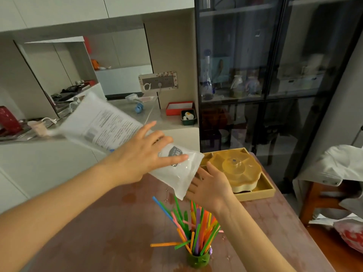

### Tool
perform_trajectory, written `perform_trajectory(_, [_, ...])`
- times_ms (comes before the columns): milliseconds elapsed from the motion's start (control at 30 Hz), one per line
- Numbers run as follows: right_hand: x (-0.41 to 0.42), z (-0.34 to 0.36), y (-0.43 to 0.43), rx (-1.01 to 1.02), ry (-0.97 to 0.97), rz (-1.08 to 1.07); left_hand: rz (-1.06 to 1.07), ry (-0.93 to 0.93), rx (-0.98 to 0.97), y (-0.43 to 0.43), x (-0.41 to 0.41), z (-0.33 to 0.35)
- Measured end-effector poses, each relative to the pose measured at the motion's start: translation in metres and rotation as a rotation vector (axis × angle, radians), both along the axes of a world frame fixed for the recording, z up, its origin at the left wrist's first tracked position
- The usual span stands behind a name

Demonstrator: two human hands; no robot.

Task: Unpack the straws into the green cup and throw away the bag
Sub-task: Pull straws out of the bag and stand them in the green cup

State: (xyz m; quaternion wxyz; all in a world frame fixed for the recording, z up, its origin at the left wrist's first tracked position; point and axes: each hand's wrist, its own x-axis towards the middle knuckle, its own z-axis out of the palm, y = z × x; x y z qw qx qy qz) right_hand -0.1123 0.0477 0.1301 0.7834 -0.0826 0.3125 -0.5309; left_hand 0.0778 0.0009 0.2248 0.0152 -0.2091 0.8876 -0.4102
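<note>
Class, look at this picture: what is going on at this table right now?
A person stands at a brown table, holding a clear plastic bag up in the air. The left hand lies over the bag, and the right hand is open just under its lower end. The bag looks empty. Colourful straws already stand in the green cup below, with some sticking out sideways. The bag has not been thrown away yet.

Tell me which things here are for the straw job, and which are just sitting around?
For the job: bag, straws, green cup, left hand gripping the bag, right hand open below it.

Just lying about: yellow snack tray, red box, wall sockets, jacket.
</note>
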Motion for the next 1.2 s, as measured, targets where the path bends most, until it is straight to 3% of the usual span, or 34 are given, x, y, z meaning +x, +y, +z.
perform_trajectory(200, [0.013,0.0,-0.007,0.071,-0.455,0.196,-0.182,-0.256,-0.109,-0.002,-0.025,0.024])
perform_trajectory(300, [0.016,0.0,-0.008,0.058,-0.494,0.177,-0.181,-0.331,-0.131,-0.003,-0.029,0.026])
perform_trajectory(500, [0.016,-0.015,-0.007,0.105,-0.136,0.017,-0.137,-0.258,-0.126,-0.012,-0.015,0.041])
perform_trajectory(667, [-0.015,-0.014,0.01,-0.1,0.111,-0.005,-0.044,-0.082,-0.081,-0.02,0.017,0.033])
perform_trajectory(867, [-0.08,0.005,0.022,-0.267,0.407,-0.271,0.221,0.254,0.018,-0.017,0.071,-0.027])
perform_trajectory(967, [-0.104,0.019,0.032,-0.332,0.492,-0.53,0.379,0.465,0.192,-0.007,0.088,-0.072])
perform_trajectory(1100, [-0.096,0.035,0.052,-0.468,1.059,-0.672,0.53,0.804,0.495,0.009,0.101,-0.116])
perform_trajectory(1200, [-0.067,0.033,0.057,-0.684,1.316,-0.532,0.568,0.991,0.612,0.018,0.104,-0.132])
